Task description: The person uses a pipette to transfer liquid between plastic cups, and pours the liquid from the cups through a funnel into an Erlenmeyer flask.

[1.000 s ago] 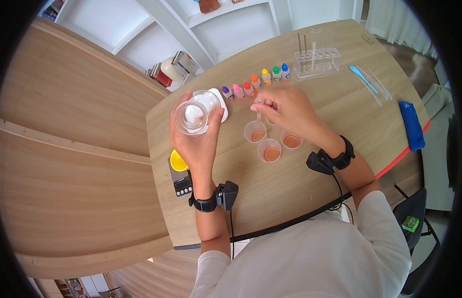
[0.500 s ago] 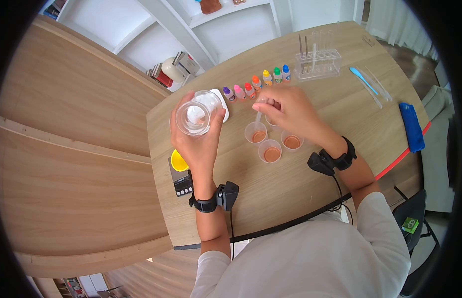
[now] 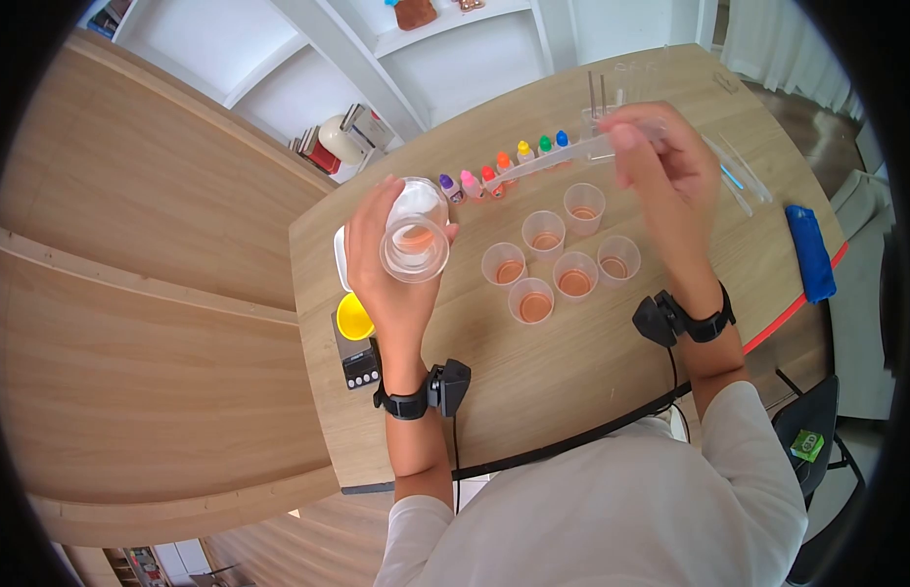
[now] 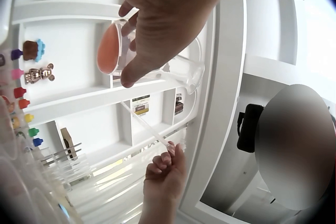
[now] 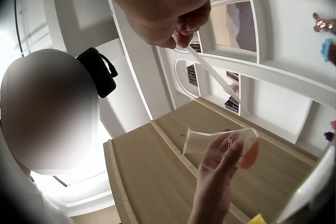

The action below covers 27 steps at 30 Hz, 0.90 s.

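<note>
My left hand (image 3: 391, 284) grips a clear flask (image 3: 414, 262) with its fingers curled round it; the left wrist view shows the flask tipped on its side, pink-orange liquid (image 4: 108, 49) in its base. Raised at the right of the head view, my right hand (image 3: 672, 181) pinches the end of a long clear pipette (image 3: 548, 162), whose tip points left toward the flask without touching it. Between and below the hands, several small clear cups (image 3: 530, 301) of reddish-brown liquid stand grouped on the table.
Colour bottles with bright caps (image 3: 472, 184) line the back, left of a partly hidden test-tube rack (image 3: 597, 149). A black scale (image 3: 360, 364) and yellow cup (image 3: 355, 316) are at left. At right lie thin sticks (image 3: 744, 161) and a blue pouch (image 3: 810, 252).
My right hand has risen from the cups and moved to the right with the pipette, uncovering more cups. My left hand has shifted slightly and turned the flask, whose mouth has moved right.
</note>
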Each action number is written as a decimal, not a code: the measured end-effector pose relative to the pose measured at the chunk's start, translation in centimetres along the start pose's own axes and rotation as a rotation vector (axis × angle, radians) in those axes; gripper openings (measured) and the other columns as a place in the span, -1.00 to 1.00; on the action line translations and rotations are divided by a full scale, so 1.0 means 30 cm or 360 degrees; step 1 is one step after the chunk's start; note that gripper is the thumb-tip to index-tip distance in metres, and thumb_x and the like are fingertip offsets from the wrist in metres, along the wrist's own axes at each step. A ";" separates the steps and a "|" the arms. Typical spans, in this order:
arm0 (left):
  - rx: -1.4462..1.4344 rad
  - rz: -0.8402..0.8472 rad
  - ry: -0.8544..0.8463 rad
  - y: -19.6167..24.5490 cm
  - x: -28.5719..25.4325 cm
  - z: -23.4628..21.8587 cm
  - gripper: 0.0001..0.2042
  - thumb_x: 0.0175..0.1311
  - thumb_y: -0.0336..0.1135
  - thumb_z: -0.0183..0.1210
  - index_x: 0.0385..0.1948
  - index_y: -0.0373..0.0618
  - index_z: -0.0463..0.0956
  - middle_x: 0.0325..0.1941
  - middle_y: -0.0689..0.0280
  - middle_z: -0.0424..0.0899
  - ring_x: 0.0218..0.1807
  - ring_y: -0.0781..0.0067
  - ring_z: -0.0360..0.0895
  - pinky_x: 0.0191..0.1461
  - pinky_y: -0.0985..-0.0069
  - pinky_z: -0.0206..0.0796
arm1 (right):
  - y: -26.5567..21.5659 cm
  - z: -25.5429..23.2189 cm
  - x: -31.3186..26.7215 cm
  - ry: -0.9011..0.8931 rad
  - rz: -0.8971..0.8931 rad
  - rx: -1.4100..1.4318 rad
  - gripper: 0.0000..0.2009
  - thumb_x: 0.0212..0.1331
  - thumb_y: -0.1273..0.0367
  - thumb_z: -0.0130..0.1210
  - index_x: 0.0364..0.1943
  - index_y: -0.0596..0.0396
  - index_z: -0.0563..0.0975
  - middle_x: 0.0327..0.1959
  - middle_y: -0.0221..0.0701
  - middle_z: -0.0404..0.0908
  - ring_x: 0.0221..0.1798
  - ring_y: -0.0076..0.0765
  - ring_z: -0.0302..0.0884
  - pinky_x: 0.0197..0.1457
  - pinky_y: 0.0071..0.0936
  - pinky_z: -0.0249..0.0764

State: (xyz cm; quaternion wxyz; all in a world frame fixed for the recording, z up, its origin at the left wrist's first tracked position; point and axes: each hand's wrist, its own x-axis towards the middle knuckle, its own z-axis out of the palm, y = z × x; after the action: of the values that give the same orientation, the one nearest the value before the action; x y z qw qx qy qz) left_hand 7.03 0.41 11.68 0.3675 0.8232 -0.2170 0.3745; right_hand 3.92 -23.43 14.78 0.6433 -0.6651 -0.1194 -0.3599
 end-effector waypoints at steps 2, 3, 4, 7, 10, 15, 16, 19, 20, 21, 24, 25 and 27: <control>0.0002 0.0042 -0.0008 0.001 0.000 0.002 -0.38 -0.26 -0.44 0.52 0.01 -0.12 0.53 0.08 0.19 0.62 0.10 0.10 0.53 0.16 0.25 0.33 | -0.035 -0.008 -0.022 0.0053 -0.0120 0.0058 -0.88 0.23 0.38 0.20 -0.27 0.14 0.61 -0.57 -0.60 0.50 -0.58 -0.79 0.32 -0.52 -0.76 0.21; 0.0005 0.0083 -0.0014 0.002 -0.001 0.003 -0.38 -0.25 -0.45 0.51 0.02 -0.10 0.53 0.09 0.19 0.61 0.12 0.08 0.52 0.16 0.24 0.33 | -0.050 -0.012 -0.038 0.0046 -0.0174 0.0074 -0.89 0.22 0.43 0.19 -0.24 0.16 0.60 -0.53 -0.58 0.52 -0.57 -0.78 0.32 -0.51 -0.76 0.21; 0.0004 0.0086 -0.0017 0.002 -0.001 0.004 -0.38 -0.25 -0.45 0.51 0.02 -0.10 0.53 0.09 0.19 0.61 0.12 0.08 0.52 0.16 0.24 0.33 | -0.059 -0.016 -0.046 0.0039 -0.0228 0.0089 -0.89 0.21 0.47 0.18 -0.22 0.18 0.59 -0.49 -0.55 0.55 -0.56 -0.77 0.33 -0.51 -0.76 0.22; -0.0016 0.0140 -0.0029 0.006 -0.001 0.006 -0.38 -0.24 -0.47 0.50 0.03 -0.09 0.52 0.12 0.20 0.60 0.17 0.06 0.49 0.18 0.23 0.32 | -0.064 -0.031 -0.050 -0.0050 -0.0566 -0.0055 -0.88 0.17 0.52 0.19 -0.21 0.20 0.59 -0.44 -0.51 0.59 -0.55 -0.76 0.33 -0.51 -0.75 0.23; 0.0003 0.0168 -0.0041 0.010 -0.001 0.007 -0.38 -0.24 -0.48 0.49 0.03 -0.08 0.53 0.13 0.20 0.59 0.19 0.05 0.48 0.19 0.23 0.31 | -0.068 -0.033 -0.062 -0.0148 -0.0579 -0.0090 -0.85 0.13 0.53 0.23 -0.21 0.19 0.60 -0.41 -0.46 0.62 -0.55 -0.74 0.34 -0.52 -0.74 0.24; 0.0032 0.0147 -0.0032 0.006 -0.004 0.006 -0.38 -0.24 -0.46 0.50 0.03 -0.10 0.52 0.12 0.19 0.60 0.19 0.04 0.49 0.20 0.23 0.31 | -0.061 -0.014 -0.061 -0.0107 -0.0617 -0.0056 -0.85 0.11 0.54 0.24 -0.22 0.18 0.61 -0.40 -0.42 0.63 -0.56 -0.71 0.36 -0.54 -0.72 0.23; 0.0032 0.0145 -0.0031 0.008 -0.004 0.005 -0.38 -0.24 -0.46 0.50 0.03 -0.10 0.52 0.12 0.19 0.60 0.19 0.04 0.49 0.20 0.23 0.31 | -0.058 -0.012 -0.060 -0.0103 -0.0647 -0.0052 -0.85 0.10 0.54 0.25 -0.22 0.18 0.61 -0.40 -0.41 0.64 -0.56 -0.70 0.37 -0.55 -0.72 0.23; 0.0040 0.0121 -0.0033 0.012 -0.002 0.003 -0.38 -0.25 -0.45 0.51 0.02 -0.11 0.53 0.10 0.19 0.60 0.17 0.04 0.50 0.19 0.23 0.32 | -0.051 -0.005 -0.063 -0.0142 -0.0637 -0.0039 -0.84 0.09 0.54 0.25 -0.22 0.17 0.61 -0.42 -0.42 0.63 -0.57 -0.70 0.35 -0.57 -0.72 0.20; 0.0060 0.0118 -0.0046 0.011 -0.002 0.002 -0.41 -0.21 -0.41 0.51 0.01 -0.14 0.54 0.09 0.19 0.60 0.14 0.10 0.52 0.20 0.28 0.34 | -0.048 -0.003 -0.062 -0.0145 -0.0635 -0.0038 -0.84 0.09 0.54 0.25 -0.22 0.17 0.61 -0.42 -0.42 0.63 -0.57 -0.70 0.35 -0.57 -0.72 0.20; 0.0080 0.0116 -0.0059 0.010 -0.002 0.002 -0.43 -0.16 -0.38 0.52 0.01 -0.17 0.55 0.08 0.18 0.60 0.11 0.17 0.54 0.20 0.32 0.35 | -0.044 0.000 -0.059 -0.0150 -0.0694 -0.0080 -0.84 0.08 0.54 0.26 -0.22 0.17 0.61 -0.43 -0.43 0.62 -0.58 -0.70 0.34 -0.58 -0.72 0.19; 0.0058 0.0087 -0.0043 0.010 -0.003 0.004 -0.44 -0.15 -0.37 0.51 0.01 -0.16 0.55 0.07 0.18 0.61 0.09 0.19 0.55 0.18 0.33 0.37 | -0.039 0.001 -0.051 -0.0161 -0.0773 -0.0144 -0.83 0.06 0.54 0.27 -0.23 0.15 0.61 -0.47 -0.44 0.60 -0.61 -0.70 0.30 -0.59 -0.72 0.15; 0.0058 0.0085 -0.0042 0.010 -0.003 0.005 -0.44 -0.15 -0.37 0.51 0.01 -0.16 0.55 0.07 0.18 0.61 0.09 0.19 0.55 0.18 0.33 0.37 | -0.038 0.002 -0.050 -0.0166 -0.0794 -0.0166 -0.83 0.05 0.54 0.27 -0.24 0.14 0.62 -0.49 -0.45 0.59 -0.62 -0.70 0.28 -0.60 -0.72 0.13; 0.0064 0.0072 -0.0032 0.010 -0.004 0.005 -0.44 -0.15 -0.36 0.52 0.01 -0.15 0.55 0.06 0.18 0.61 0.08 0.19 0.55 0.16 0.33 0.38 | -0.037 0.006 -0.052 -0.0169 -0.0765 -0.0172 -0.84 0.05 0.53 0.28 -0.25 0.14 0.62 -0.50 -0.45 0.58 -0.63 -0.71 0.26 -0.61 -0.72 0.13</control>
State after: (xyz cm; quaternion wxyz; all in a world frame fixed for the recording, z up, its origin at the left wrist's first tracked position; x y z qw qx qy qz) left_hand 6.82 0.12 11.67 0.3402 0.8290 -0.2315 0.3788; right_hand 2.19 -22.63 14.65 0.4955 -0.6690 -0.2883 -0.4731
